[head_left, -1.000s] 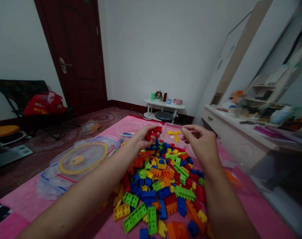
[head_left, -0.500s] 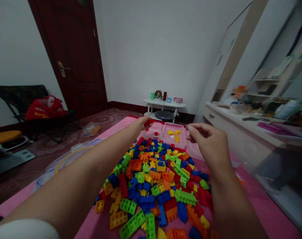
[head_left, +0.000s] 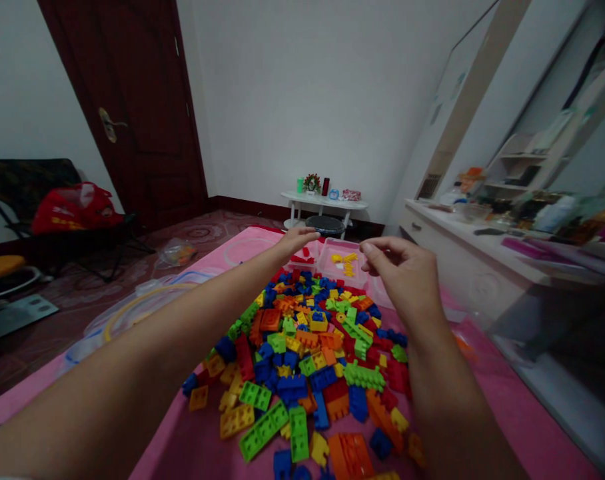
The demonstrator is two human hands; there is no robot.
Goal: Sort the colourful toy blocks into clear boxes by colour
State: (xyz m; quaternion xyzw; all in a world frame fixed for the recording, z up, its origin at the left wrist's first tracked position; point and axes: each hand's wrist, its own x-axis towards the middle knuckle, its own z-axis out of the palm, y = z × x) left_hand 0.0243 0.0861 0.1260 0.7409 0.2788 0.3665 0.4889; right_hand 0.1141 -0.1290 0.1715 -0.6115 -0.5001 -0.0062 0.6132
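My left hand [head_left: 298, 240] reaches out over a clear plastic box [head_left: 307, 267] with red building blocks [head_left: 302, 257] in it. Its fingers are stretched and nothing shows in them. Beside that box stands another clear box [head_left: 327, 272] that holds several yellow pieces [head_left: 347, 261]. My right hand [head_left: 400, 267] hovers at this box's right edge, thumb and fingertips drawn together. Whether a small piece is between them I cannot make out. Below both hands spreads a big pile of mixed building blocks [head_left: 307, 343] in blue, green, red, orange and yellow.
Pink cloth [head_left: 182, 443] covers the table under the blocks. Clear lids with a yellow rim [head_left: 115, 320] lie at the left. A white dresser [head_left: 462, 257] runs along the right, and a low white table [head_left: 327, 201] stands by the far wall.
My left hand has let go of a red block, and more red shows in the left box. Its fingers have straightened. My view has shifted slightly; the right hand keeps its pinched shape.
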